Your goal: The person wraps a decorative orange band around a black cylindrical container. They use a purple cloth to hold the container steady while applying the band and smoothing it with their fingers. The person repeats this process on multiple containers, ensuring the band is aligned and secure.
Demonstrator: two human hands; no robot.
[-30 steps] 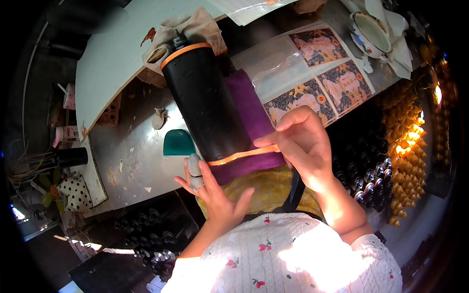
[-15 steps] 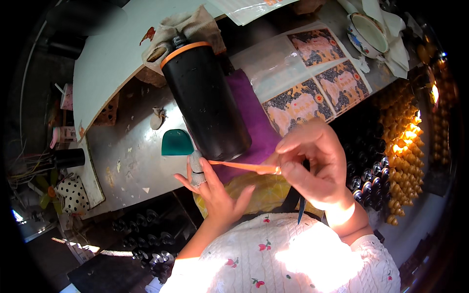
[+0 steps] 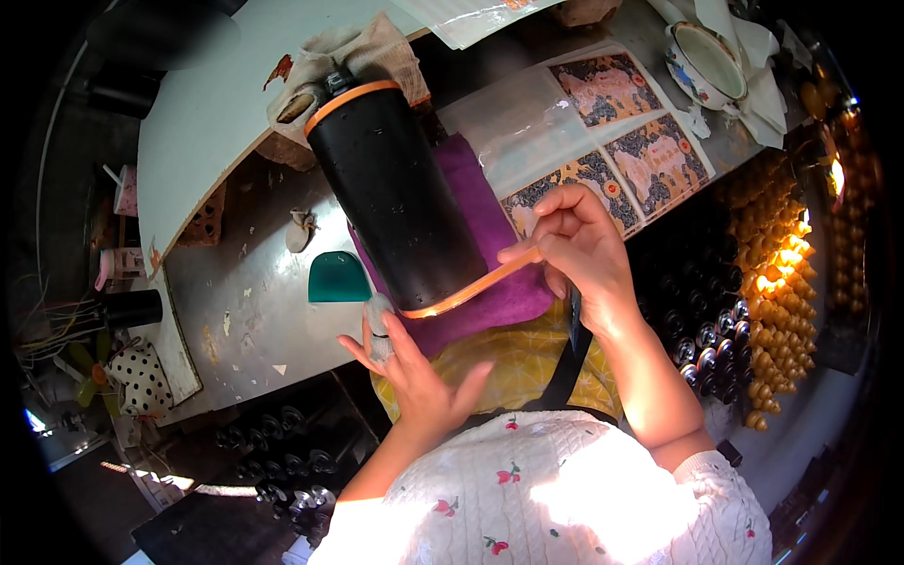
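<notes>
A black cylinder (image 3: pixel 405 188) lies on a purple cloth (image 3: pixel 471 184), its far end ringed by an orange band (image 3: pixel 350 98). Along its near end runs a narrow orange strip (image 3: pixel 461 295), pressed against the rim on the left and pulled off to the right. My right hand (image 3: pixel 582 247) pinches the strip's loose end between thumb and forefinger. A slim dark blue tool (image 3: pixel 574 320) hangs below that palm; its kind is unclear. My left hand (image 3: pixel 414 372) has its fingers spread, a grey-wrapped fingertip against the cylinder's near left edge by the strip. Beside it lies a teal scraper (image 3: pixel 340 277).
Printed sheets (image 3: pixel 654 160) lie on the metal bench to the right, an enamel bowl (image 3: pixel 706 66) beyond them. A pale cloth (image 3: pixel 363 52) sits at the cylinder's far end. Gold pieces (image 3: pixel 777 282) and black cylindrical pieces (image 3: pixel 702 353) stand in rows at right.
My right hand has moved up and away with the strip's end. The strip now lies along the cylinder's near rim instead of stretching free in front. My left hand has barely moved.
</notes>
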